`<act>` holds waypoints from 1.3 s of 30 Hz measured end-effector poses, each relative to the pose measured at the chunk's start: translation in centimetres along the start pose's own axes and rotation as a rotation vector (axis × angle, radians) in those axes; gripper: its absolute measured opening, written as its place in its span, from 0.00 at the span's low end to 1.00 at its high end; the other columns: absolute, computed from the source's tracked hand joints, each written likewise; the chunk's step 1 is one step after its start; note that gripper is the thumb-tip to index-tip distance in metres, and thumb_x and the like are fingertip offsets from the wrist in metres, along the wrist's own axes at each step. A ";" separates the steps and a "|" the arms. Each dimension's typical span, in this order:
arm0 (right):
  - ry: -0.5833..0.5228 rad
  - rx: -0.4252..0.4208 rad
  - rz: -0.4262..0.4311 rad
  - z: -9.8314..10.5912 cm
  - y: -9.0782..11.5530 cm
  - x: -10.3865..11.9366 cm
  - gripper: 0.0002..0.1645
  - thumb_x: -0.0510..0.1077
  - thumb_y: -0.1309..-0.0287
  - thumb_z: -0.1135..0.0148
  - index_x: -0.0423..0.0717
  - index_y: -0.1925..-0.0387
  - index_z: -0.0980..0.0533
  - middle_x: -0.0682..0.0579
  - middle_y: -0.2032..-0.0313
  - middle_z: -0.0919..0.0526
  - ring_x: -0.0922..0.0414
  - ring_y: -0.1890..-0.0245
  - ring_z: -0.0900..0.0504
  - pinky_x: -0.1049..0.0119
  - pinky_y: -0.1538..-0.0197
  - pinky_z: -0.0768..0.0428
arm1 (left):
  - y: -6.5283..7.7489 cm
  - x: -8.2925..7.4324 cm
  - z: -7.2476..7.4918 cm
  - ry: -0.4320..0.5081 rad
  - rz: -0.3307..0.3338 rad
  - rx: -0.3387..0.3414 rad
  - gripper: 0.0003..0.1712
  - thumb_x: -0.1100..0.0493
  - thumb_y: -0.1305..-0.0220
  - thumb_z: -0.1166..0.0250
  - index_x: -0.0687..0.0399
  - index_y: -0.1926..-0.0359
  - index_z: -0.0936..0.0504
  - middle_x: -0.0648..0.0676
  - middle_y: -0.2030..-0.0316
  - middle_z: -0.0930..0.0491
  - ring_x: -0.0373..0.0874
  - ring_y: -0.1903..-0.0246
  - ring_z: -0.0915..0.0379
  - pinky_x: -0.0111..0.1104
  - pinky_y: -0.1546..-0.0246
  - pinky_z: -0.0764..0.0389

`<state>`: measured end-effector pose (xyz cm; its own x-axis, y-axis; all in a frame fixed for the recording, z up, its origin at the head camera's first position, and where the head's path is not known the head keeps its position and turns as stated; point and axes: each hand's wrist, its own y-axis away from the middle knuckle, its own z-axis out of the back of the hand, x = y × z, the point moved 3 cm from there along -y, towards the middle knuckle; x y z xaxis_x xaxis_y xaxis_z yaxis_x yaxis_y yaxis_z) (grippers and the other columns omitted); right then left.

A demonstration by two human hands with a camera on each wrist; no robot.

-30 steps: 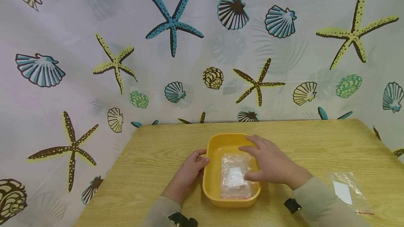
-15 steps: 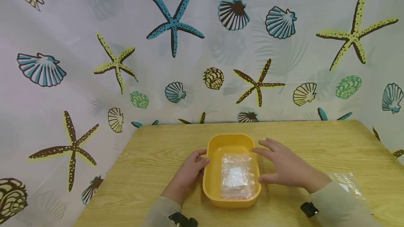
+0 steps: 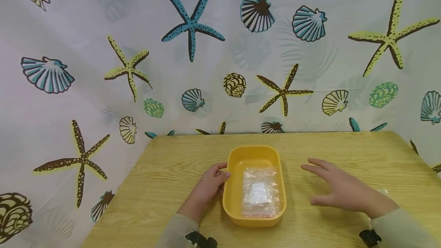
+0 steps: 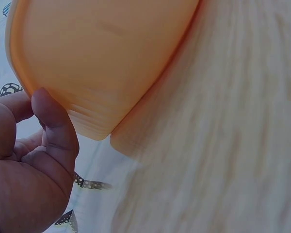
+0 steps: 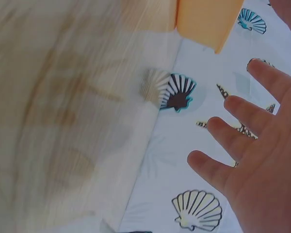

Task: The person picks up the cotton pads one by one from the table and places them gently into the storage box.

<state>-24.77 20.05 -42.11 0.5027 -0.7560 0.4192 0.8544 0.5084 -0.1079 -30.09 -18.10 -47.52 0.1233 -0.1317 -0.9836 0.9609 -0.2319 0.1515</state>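
A yellow plastic tray (image 3: 255,222) with rounded corners stands on the wooden table. My left hand (image 3: 208,185) pinches its left rim, thumb on top, as the left wrist view also shows at close range, with the hand (image 4: 34,155) at the tray's wall (image 4: 111,58). Inside the tray lie clear plastic bags (image 3: 249,175) with a white rectangular piece (image 3: 260,193) in them; their number is unclear. My right hand (image 3: 348,190) hovers right of the tray, fingers spread and holding nothing. In the right wrist view that hand (image 5: 262,141) is apart from the tray (image 5: 206,24).
Under my right forearm, a corner of another clear bag (image 3: 383,191) peeks out; most of it is hidden. Behind the wooden table (image 3: 179,152) hangs a white curtain (image 3: 213,49) printed with starfish and shells.
My right hand has moved from over the tray out to the right, covering most of the bag lying there. The left hand and the tray have stayed in place.
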 end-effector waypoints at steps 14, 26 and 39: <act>0.006 -0.044 -0.048 1.8 4.9 -4.9 0.53 0.68 0.47 0.28 0.50 0.26 0.35 0.35 0.28 0.40 0.29 0.34 0.38 0.30 0.48 0.29 | -0.1 0.1 0.1 -0.004 -0.006 -0.004 0.26 0.55 0.23 0.43 0.53 0.28 0.32 0.62 0.57 0.21 0.48 0.68 0.23 0.35 0.66 0.18; 0.092 -0.031 -0.110 1.9 8.8 -9.7 0.55 0.61 0.48 0.24 0.38 0.28 0.37 0.25 0.33 0.38 0.23 0.39 0.35 0.25 0.54 0.29 | 0.1 -0.2 0.0 -0.004 -0.027 0.011 0.27 0.56 0.23 0.43 0.56 0.28 0.33 0.64 0.57 0.21 0.46 0.71 0.24 0.34 0.69 0.20; 0.187 0.003 -0.178 0.7 11.3 -13.4 0.60 0.68 0.56 0.24 0.42 0.29 0.36 0.23 0.35 0.37 0.20 0.42 0.35 0.24 0.53 0.31 | 0.4 -0.5 -0.1 0.002 -0.033 0.023 0.27 0.55 0.22 0.44 0.56 0.28 0.34 0.64 0.56 0.20 0.46 0.70 0.23 0.34 0.69 0.20</act>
<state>-21.89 36.21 -48.29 0.3602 -0.8968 0.2569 0.9314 0.3612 -0.0449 -29.76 -18.05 -46.95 0.0919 -0.1222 -0.9883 0.9585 -0.2580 0.1210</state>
